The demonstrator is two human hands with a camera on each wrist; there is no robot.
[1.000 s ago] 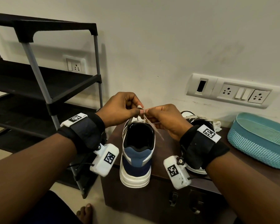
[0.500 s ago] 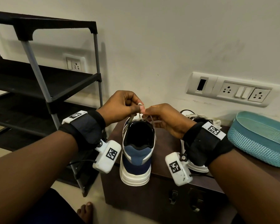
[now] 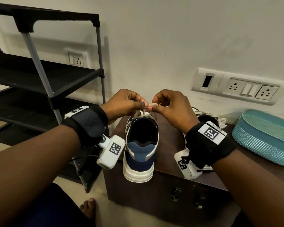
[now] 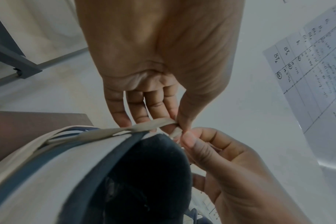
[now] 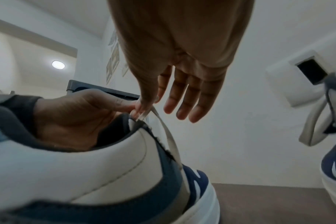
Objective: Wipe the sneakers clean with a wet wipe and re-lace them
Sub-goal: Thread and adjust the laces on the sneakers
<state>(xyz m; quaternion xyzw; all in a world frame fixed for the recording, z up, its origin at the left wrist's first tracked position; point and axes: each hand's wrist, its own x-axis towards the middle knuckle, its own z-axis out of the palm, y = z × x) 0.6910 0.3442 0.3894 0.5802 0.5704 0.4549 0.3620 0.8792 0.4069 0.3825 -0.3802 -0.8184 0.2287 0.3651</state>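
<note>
A: Where is the sneaker (image 3: 141,145) compared with the hands?

B: It stands just below both hands, on the dark wooden chest (image 3: 169,145), with its heel toward the person. The left hand (image 3: 123,105) and the right hand (image 3: 169,107) meet above its opening, thumbs almost touching.

A: What do the hands do?

B: Each one pinches the white lace (image 4: 153,125). In the left wrist view the left thumb and forefinger are pressed together on the flat lace, and the other fingers are loosely bent behind it. In the right wrist view the right thumb and forefinger pinch the lace (image 5: 169,136), which runs down from them to the side of the shoe; the other three fingers (image 5: 184,97) are straight and spread a little.

A: And the second sneaker (image 3: 205,118)?

B: It is beyond the right wrist, mostly hidden by it. I cannot tell how its laces are.

A: What else is near?

B: A turquoise basket (image 3: 266,138) is to the right of the right hand, on the same chest. A black shelf rack (image 3: 47,76) stands to the left of the left hand.
</note>
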